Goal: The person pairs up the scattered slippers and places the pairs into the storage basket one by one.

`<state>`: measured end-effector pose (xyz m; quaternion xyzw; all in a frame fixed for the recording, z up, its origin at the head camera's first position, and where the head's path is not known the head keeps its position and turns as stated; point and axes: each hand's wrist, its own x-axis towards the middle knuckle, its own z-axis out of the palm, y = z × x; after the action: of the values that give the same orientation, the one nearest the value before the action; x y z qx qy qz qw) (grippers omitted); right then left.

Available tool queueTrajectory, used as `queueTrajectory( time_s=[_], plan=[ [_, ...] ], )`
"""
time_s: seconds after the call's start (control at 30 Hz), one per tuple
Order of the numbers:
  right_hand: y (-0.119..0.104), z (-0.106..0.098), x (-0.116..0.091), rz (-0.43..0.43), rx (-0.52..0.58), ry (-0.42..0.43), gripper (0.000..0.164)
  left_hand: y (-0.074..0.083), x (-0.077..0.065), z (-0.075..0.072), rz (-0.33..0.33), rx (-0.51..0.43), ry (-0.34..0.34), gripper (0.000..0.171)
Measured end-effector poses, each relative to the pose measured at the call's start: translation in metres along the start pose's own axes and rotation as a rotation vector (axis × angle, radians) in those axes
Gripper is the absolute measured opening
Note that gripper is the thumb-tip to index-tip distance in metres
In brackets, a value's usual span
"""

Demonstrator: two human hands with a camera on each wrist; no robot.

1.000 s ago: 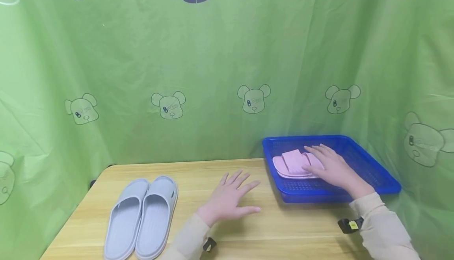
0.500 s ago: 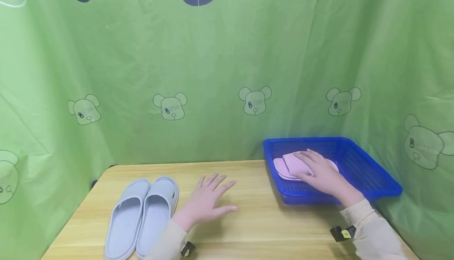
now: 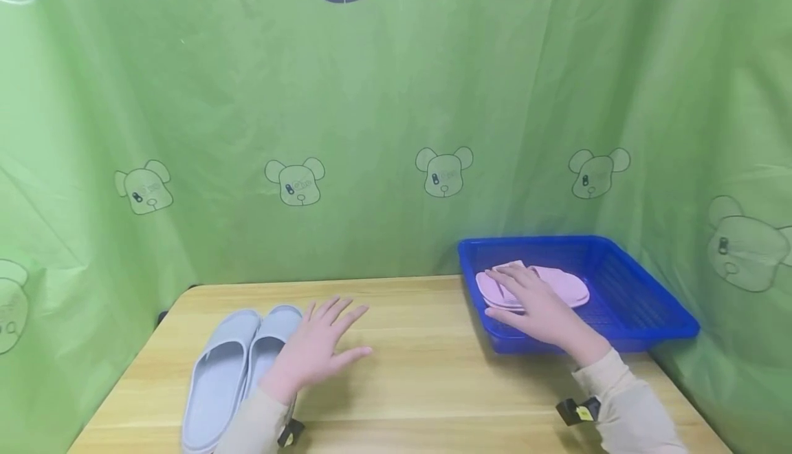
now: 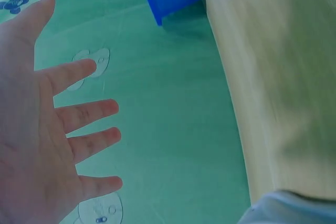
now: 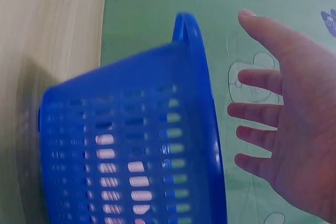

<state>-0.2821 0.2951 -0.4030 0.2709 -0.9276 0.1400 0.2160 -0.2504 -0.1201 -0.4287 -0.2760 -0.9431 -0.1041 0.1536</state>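
My left hand [image 3: 314, 347], fingers spread and straight, hovers over the right one of two grey-blue slippers [image 3: 213, 385] on the table. It covers part of that slipper in the head view. In the left wrist view the palm [image 4: 37, 140] shows with nothing in it, and a slipper edge [image 4: 289, 211] peeks in at the bottom. My right hand [image 3: 538, 306] is above the near left part of the blue basket [image 3: 656, 296], fingers extended and holding nothing. Pink slippers [image 3: 563, 285] lie in the basket, partly hidden beneath that hand. The right wrist view shows the hand over the basket rim [image 5: 212, 145].
A wooden table [image 3: 421, 385] carries everything. Green printed curtains [image 3: 371, 110] enclose it at the back and both sides. The basket stands at the table's back right corner, close to the curtain.
My left hand has moved left, from mid-table to over the grey-blue slippers. My right hand has shifted left and slightly nearer, uncovering more of the pink slippers. The slippers and basket stay put.
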Motion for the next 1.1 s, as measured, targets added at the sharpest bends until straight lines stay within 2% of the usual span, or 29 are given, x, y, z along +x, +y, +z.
queueTrajectory(
  time_s=[0.2, 0.57, 0.8, 1.1],
  plan=[
    [-0.016, 0.004, 0.004, -0.043, 0.01, 0.009, 0.069, -0.008, -0.007, -0.012, -0.037, -0.007, 0.014, 0.072],
    [-0.04, 0.023, 0.012, -0.138, 0.015, -0.007, 0.07, -0.031, -0.016, -0.022, -0.091, -0.003, 0.073, 0.069],
    [-0.058, 0.04, 0.019, -0.168, 0.03, -0.067, 0.07, -0.052, -0.019, -0.029, -0.127, -0.023, 0.075, 0.069],
    [-0.078, 0.056, 0.032, -0.166, 0.073, -0.136, 0.069, -0.073, -0.025, -0.041, -0.175, -0.069, 0.078, 0.066]
  ],
)
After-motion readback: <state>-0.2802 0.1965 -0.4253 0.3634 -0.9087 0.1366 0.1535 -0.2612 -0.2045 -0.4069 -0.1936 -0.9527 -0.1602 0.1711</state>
